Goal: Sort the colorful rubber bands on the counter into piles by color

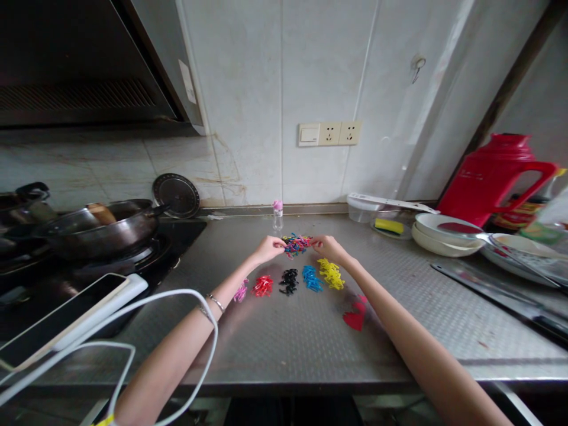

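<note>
A mixed heap of small, thin, many-coloured pieces (296, 244) lies on the steel counter; they look like little elastic bands, but are too small to be sure. My left hand (270, 248) is at the heap's left edge, thumb and fingers pinched together. At its right edge, my right hand (331, 247) is pinched in the same way. What either pinch holds is too small to make out. Nearer me, sorted by colour, lie a pink pile (240, 291), a red pile (262, 286), a black pile (289, 281), a blue pile (312, 278) and a yellow pile (331, 274).
Behind the heap stands a small clear bottle (277, 216) with a pink top. A clear bag with red heart shapes (355, 318) lies by my right forearm. Rightward are a knife (488, 299), bowls (444, 236) and a red flask (492, 177); leftward, a pan (102, 231) and white cable (216, 343).
</note>
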The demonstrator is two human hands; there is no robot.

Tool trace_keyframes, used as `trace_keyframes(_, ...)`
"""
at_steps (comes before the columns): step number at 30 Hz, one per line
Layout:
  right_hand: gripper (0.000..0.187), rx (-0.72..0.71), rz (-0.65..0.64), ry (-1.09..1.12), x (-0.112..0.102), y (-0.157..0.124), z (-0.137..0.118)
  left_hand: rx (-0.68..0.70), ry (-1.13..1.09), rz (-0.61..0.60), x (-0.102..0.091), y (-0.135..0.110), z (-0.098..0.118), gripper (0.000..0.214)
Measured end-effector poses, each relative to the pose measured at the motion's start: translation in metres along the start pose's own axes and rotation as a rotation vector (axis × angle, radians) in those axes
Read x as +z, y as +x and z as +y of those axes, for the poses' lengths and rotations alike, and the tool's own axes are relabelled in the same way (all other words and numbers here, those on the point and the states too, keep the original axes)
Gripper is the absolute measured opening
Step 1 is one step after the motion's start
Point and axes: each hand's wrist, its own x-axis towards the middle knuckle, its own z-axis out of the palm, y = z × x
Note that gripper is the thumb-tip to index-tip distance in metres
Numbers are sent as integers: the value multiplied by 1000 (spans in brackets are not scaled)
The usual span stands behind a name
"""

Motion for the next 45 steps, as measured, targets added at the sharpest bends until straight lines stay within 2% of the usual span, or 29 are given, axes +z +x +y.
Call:
trace_keyframes(4,30,-54,-79,13,6,10,-11,-61,-30,19,-6,2,-26,21)
trace_keyframes(7,32,-67,-108,16,12,15,-15,-68,-31,28,-8,2,-34,21)
trace_keyframes(15,31,-96,-44,37,21,15,-9,-103,-11,26,-7,1,-32,22)
trace_keyframes(26,29,-121,31,168,5,10,-6,-83,-4,7,-1,1,-40,23)
trace_keyframes(30,30,-23,-81,318,-8,8,-5,-72,-7,14,-1,1,-40,22)
trace_keyframes(35,32,-1,-379,517,-25,6,-6,-62,39,11,2,0,-39,23)
trace_keyframes(39,34,-22,-583,520,-26,2,-11,-17,118,0,4,-5,-32,24)
trace_keyframes(42,34,-46,-653,479,-25,0,-15,13,183,-13,6,-10,-20,24)
trace_keyframes(45,37,-45,-629,468,-28,0,-17,19,215,-48,9,-14,-8,25)
